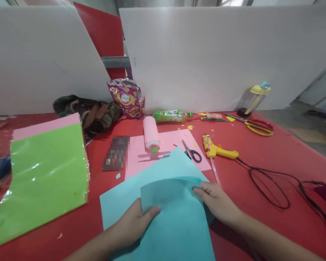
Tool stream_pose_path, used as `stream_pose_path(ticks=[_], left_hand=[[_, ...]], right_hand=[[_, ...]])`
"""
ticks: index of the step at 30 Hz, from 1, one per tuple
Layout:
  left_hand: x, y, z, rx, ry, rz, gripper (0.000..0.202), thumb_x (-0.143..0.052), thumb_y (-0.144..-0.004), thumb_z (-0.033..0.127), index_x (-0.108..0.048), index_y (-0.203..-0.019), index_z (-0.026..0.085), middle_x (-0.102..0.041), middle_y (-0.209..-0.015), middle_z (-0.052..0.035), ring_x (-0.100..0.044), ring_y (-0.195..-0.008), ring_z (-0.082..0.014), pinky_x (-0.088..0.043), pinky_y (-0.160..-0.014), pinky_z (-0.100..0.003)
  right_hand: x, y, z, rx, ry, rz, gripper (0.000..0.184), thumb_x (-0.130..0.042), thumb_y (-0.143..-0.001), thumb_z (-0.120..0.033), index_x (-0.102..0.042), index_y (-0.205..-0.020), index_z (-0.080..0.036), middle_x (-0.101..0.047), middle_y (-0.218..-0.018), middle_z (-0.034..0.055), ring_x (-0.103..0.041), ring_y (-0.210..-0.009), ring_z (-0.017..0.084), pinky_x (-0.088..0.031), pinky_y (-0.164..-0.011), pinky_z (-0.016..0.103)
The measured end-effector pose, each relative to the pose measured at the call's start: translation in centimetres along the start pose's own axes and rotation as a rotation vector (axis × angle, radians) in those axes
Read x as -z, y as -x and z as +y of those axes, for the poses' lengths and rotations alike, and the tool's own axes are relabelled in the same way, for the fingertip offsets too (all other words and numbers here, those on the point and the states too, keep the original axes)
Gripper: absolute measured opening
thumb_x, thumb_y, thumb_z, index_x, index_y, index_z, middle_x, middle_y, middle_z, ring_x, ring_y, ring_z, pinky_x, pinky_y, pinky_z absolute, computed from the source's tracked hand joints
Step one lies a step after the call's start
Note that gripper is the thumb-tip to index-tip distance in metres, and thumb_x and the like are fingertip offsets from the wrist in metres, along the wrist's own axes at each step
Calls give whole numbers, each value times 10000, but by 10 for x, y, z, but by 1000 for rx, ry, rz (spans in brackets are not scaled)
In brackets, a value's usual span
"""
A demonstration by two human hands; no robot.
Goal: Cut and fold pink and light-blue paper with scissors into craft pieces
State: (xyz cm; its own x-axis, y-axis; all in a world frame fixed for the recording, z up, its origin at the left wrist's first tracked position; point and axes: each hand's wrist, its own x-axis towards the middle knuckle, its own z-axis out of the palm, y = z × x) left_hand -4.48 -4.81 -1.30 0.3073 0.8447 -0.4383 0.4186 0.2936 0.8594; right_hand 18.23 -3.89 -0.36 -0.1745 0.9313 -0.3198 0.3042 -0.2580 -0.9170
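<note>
A light blue sheet of paper [176,221] curves up in front of me, its far edge raised and bent. At its left side my left hand [133,223] grips the edge, thumb on top and the other fingers hidden beneath. My right hand [218,199] pinches the far right corner between thumb and fingers. Under it more light blue paper [119,203] lies flat, partly over a pink sheet [165,139]. On the pink sheet rest small black-handled scissors [191,152] and a pink-wrapped bottle [151,132] with a green cap.
At right lie a yellow glue gun [220,150] with its black cord [271,172] and large scissors [258,128]. A green sheet pack [49,181] is at left, near a pixelated dark object [116,152]. Behind are a drink bottle [171,116], snack bag [127,98] and white panel [220,58].
</note>
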Motion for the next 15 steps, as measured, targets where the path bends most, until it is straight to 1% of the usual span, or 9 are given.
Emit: stream_pose_path(ticks=[2, 4, 7, 9, 11, 12, 13, 15], left_hand=[[0, 0, -2, 18, -26, -5, 519, -513, -690, 517, -565, -1001, 105, -611, -1061, -137, -503, -1041, -305, -363, -926, -386], [0, 0, -3, 20, -38, -15, 517, -517, -683, 517, -562, -988, 101, -616, -1038, -139, -516, -1015, -299, -367, -917, -381], [0, 1, -4, 18, -24, 4, 486, -533, -687, 496, -570, -978, 109, -615, -1037, -137, -518, -1013, -293, -362, -915, -376], [0, 2, -4, 22, 3, 19, 443, -543, -690, 483, -591, -946, 124, -634, -995, -120, -533, -989, -290, -371, -902, -377], [0, 2, -4, 25, 33, 25, 400, -561, -679, 477, -617, -897, 146, -658, -928, -97, -552, -953, -283, -387, -887, -370], [0, 2, -5, 21, 45, 28, 380, -570, -672, 473, -628, -875, 157, -665, -902, -87, -557, -942, -278, -393, -882, -363], [0, 2, -5, 13, 54, 31, 362, -576, -668, 468, -636, -858, 166, -670, -884, -79, -560, -937, -273, -397, -880, -354], [-1, 2, -4, -1, 63, 39, 336, -583, -664, 455, -646, -843, 177, -675, -869, -68, -560, -937, -266, -399, -880, -344]], right_hand=[[0, 0, -1, 17, -41, -36, 165, -521, -663, -321, -464, -597, -181, -469, -580, -33, -445, -555, 108, -370, -545, 226], [1, -1, 0, 18, -54, -35, 142, -542, -645, -300, -467, -634, -180, -487, -606, -26, -464, -586, 117, -379, -565, 232], [3, -2, 3, 9, 33, 37, 232, -488, -687, -365, -398, -567, -189, -396, -534, -41, -400, -524, 105, -340, -500, 224], [4, -3, 5, 28, 117, 106, 325, -430, -722, -420, -317, -514, -196, -303, -503, -52, -330, -490, 93, -297, -466, 221], [3, -4, 6, 58, 154, 147, 372, -385, -744, -449, -269, -495, -199, -249, -500, -56, -289, -481, 88, -273, -455, 220], [3, -4, 6, 73, 153, 153, 367, -386, -745, -446, -281, -497, -198, -248, -501, -57, -288, -481, 88, -272, -454, 219], [3, -5, 5, 83, 142, 151, 337, -405, -740, -431, -323, -514, -195, -264, -504, -58, -298, -483, 89, -275, -454, 218], [3, -5, 3, 92, 111, 140, 219, -469, -710, -377, -427, -607, -189, -317, -514, -61, -329, -484, 90, -281, -452, 213]])
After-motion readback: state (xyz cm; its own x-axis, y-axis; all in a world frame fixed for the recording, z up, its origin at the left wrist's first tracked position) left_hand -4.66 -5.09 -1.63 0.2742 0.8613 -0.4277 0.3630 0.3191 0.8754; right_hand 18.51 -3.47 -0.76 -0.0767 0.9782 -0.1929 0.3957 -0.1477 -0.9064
